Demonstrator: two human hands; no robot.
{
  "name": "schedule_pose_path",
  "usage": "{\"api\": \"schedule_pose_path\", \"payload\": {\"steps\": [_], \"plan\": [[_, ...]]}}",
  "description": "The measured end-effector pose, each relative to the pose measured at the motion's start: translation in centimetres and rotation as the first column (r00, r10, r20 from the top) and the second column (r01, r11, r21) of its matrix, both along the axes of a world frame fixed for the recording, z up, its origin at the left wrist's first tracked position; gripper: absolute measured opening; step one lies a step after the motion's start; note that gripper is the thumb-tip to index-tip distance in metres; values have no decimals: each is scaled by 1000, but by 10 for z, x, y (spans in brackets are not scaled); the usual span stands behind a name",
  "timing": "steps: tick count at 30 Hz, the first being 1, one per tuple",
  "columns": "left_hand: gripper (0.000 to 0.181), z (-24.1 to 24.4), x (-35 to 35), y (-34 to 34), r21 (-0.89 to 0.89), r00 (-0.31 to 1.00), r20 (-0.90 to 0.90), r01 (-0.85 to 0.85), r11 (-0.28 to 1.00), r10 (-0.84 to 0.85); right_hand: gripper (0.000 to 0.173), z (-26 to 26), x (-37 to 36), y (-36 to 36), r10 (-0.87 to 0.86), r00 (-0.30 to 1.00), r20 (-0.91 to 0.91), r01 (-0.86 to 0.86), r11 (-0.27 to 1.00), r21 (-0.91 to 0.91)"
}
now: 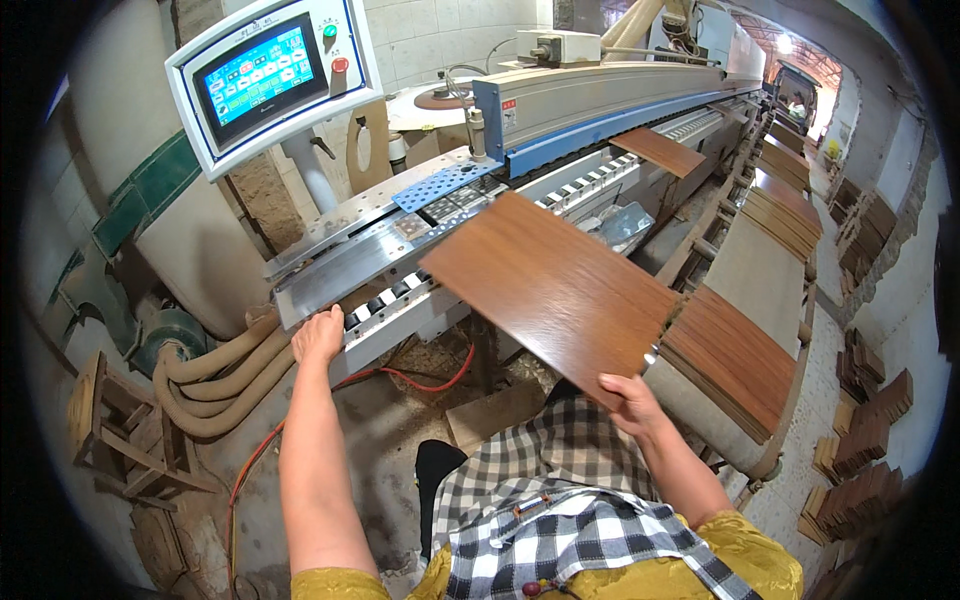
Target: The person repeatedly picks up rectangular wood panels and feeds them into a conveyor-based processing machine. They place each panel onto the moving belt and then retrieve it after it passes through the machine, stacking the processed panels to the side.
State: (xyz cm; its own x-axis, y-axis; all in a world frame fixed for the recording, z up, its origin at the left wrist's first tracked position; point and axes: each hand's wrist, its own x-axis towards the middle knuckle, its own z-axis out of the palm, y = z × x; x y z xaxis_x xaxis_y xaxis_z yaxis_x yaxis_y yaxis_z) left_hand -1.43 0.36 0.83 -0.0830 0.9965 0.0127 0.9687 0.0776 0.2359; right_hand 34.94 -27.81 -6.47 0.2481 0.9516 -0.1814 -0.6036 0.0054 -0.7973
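My right hand (pixel 628 401) grips the near corner of a brown wood-grain panel (pixel 559 292), thumb on top. The panel's far left part reaches over the roller rail (pixel 397 292) of an edge banding machine (pixel 615 97). At the rail's near end, my left hand (pixel 319 335) rests with curled fingers against the edge of the metal infeed table (pixel 345 274); whether it grips that edge cannot be made out. Farther along the machine, another wood-grain panel (pixel 660 150) sticks out sideways from under the blue-edged beam.
To the right, a roller conveyor (pixel 652 382) carries stacked panels (pixel 731 360). More stacks (pixel 862 442) stand on the floor by the right wall. A control screen (pixel 262 79) is at upper left, above ribbed hoses (pixel 217 382) and a wooden stool (pixel 127 435). A red hose (pixel 255 457) crosses the floor.
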Motion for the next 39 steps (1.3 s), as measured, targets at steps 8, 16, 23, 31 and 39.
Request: {"api": "schedule_pose_path", "payload": {"steps": [8, 16, 23, 31, 39], "plan": [[52, -3, -1, 4, -16, 1000, 14, -3, 1000, 3, 47, 19, -103, 94, 479, 876, -58, -471, 875, 114], [53, 3, 3, 0, -43, 1000, 16, -13, 999, 14, 40, 24, -156, 127, 745, 657, 110, -754, 649, 104], [53, 2, 2, -1, -20, 1000, 17, -1, 1000, 2, 34, 17, -168, 143, 667, 686, 291, -709, 703, 62], [54, 2, 3, 0, -3, 1000, 7, 1, 1000, -1, 29, 10, -169, 139, 544, 765, 346, -608, 786, 110], [53, 0, 3, 0, -3, 1000, 3, 3, 1000, -3, 29, -5, -158, 131, 326, 900, 290, -357, 932, 62]]}}
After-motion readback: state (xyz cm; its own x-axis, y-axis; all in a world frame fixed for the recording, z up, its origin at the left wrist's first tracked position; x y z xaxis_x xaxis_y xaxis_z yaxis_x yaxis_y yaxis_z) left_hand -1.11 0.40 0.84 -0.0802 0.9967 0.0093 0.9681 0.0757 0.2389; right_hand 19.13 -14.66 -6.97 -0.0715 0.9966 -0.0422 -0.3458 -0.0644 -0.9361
